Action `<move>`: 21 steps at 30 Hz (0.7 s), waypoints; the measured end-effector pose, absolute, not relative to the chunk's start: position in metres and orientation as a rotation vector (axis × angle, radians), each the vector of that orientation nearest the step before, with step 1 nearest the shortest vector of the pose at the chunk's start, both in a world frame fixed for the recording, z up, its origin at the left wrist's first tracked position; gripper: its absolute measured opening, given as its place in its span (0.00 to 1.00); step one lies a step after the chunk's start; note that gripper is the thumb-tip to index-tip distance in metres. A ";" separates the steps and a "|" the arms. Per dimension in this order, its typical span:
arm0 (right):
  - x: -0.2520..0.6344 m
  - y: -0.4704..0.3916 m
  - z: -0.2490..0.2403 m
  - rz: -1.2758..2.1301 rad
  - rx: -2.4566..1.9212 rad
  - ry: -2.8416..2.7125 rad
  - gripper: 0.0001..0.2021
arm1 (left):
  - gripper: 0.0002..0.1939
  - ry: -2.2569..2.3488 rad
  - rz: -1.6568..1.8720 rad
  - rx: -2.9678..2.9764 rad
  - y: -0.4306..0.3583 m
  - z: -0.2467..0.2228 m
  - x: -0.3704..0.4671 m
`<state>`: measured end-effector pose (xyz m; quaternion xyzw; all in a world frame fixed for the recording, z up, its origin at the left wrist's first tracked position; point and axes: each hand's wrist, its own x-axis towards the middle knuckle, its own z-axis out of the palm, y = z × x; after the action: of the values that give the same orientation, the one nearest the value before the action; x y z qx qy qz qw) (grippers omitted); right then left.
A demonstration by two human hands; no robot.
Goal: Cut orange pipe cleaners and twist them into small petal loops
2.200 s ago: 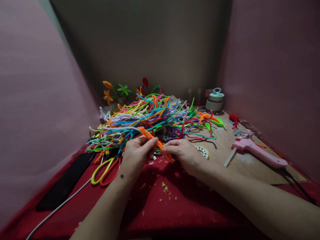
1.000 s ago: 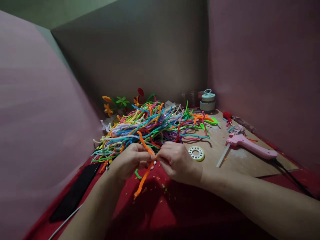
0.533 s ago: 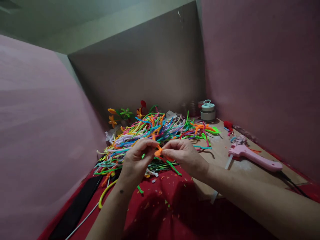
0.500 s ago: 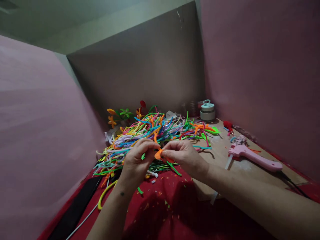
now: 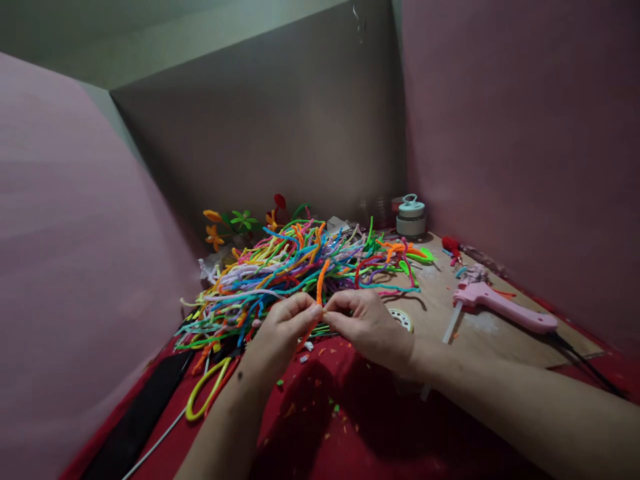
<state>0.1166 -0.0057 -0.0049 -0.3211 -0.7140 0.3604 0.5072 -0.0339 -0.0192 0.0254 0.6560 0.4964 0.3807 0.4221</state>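
An orange pipe cleaner (image 5: 323, 281) stands up between my two hands, its lower part hidden behind the fingertips. My left hand (image 5: 289, 325) pinches it with thumb and forefinger, and a bit of orange hangs below these fingers. My right hand (image 5: 367, 327) is closed in a pinch right beside, its fingertips meeting those of my left at the base of the orange piece. Just behind both hands spreads a large heap of many-coloured pipe cleaners (image 5: 280, 267).
A pink glue gun (image 5: 505, 308) lies on a brown board (image 5: 430, 313) at the right. Behind it stands a pale jar (image 5: 411, 219). Yellow-handled scissors (image 5: 207, 390) and a black strip (image 5: 143, 413) lie at the left on red cloth (image 5: 320, 453). Fuzzy flowers (image 5: 243, 219) stand at the back.
The orange piece at my fingertips now stands upright, where a wide orange part showed before. The green bits by my hands are out of sight. A white disc has come into view beside my right hand.
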 end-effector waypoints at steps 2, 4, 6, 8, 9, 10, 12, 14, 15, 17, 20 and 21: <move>0.116 -0.009 -0.006 0.585 -0.773 -1.794 0.09 | 0.11 1.118 0.938 1.463 -0.016 0.018 -0.034; 0.115 -0.010 -0.007 0.505 -0.766 -1.806 0.08 | 0.11 1.088 0.954 1.433 -0.012 0.013 -0.035; 0.114 -0.007 -0.007 0.731 -0.766 -1.750 0.07 | 0.12 1.121 0.987 1.486 -0.011 0.011 -0.038; 0.113 -0.003 -0.007 1.141 -0.726 -1.595 0.06 | 0.12 1.134 1.023 1.543 -0.011 0.012 -0.041; 0.113 0.000 -0.007 1.348 -0.688 -1.497 0.07 | 0.12 1.134 1.035 1.567 -0.011 0.013 -0.043; 0.113 0.002 -0.008 1.514 -0.649 -1.411 0.07 | 0.12 1.135 1.041 1.590 -0.012 0.014 -0.044; 0.113 0.005 -0.009 1.685 -0.613 -1.315 0.07 | 0.12 1.167 1.034 1.634 -0.013 0.015 -0.044; 0.113 0.006 -0.010 1.696 -0.638 -1.295 0.07 | 0.12 1.223 1.038 1.687 -0.014 0.014 -0.043; 0.113 0.005 -0.011 1.671 -0.663 -1.289 0.07 | 0.11 1.257 1.060 1.730 -0.015 0.013 -0.041; 0.113 0.004 -0.011 1.605 -0.718 -1.280 0.07 | 0.08 1.341 1.138 1.892 -0.015 0.009 -0.039; 0.112 0.002 -0.011 1.480 -0.799 -1.313 0.07 | 0.06 1.424 1.235 2.285 -0.013 0.001 -0.036; 0.112 0.001 -0.011 1.438 -0.821 -1.330 0.07 | 0.06 1.417 1.243 2.404 -0.013 -0.001 -0.036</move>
<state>0.1121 0.0014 -0.0106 -0.3377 -0.5468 0.5913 0.4871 -0.0364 -0.0127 -0.0010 0.7863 0.4633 0.4064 0.0434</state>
